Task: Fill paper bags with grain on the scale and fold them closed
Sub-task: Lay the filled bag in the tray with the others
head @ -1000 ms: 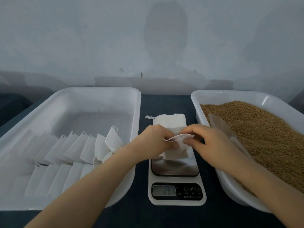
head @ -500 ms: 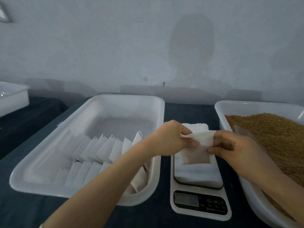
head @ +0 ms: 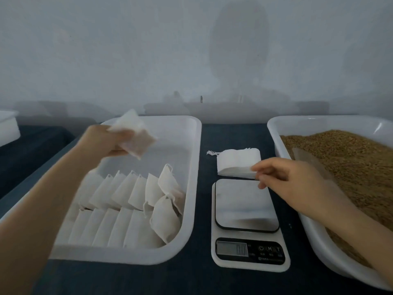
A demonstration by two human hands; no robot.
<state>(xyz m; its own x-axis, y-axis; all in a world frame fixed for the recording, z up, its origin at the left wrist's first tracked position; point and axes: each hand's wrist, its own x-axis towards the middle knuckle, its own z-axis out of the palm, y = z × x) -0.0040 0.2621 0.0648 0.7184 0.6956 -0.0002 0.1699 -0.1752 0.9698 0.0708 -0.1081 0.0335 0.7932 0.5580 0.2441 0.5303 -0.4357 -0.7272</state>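
Bag and scale have parted. 0.5 s ago both hands held the filled bag [head: 138, 139] over the scale [head: 246, 209], working its top fold; now the left hand [head: 106, 139] has carried it well to the left of the scale, above the far end of the white tray [head: 196, 158] where 2 rows of finished bags lie. The scale's platform is bare, and its display [head: 232, 249], which read about 28 a second ago, now seems to read 0. The right hand [head: 287, 177] has let go and moved to the stack of empty bags [head: 236, 161] lying on the tabletop [head: 204, 279] just behind the scale. To my eye, 1 bag is as good as done and only needs dropping among the others, while the next round is already starting.

The left hand grips the filled bag with curled fingers, the brown grain showing through the lower half of the paper; the bag hangs clear of the tray, not touching it. The right hand's fingers are loosely curled, the forefinger tip touching the near right corner of the stack; whether it has actually pinched a bag I cannot tell. Right of the scale sits the grain tray [head: 274, 133], heaped with grain [head: 350, 162], untouched by either hand.
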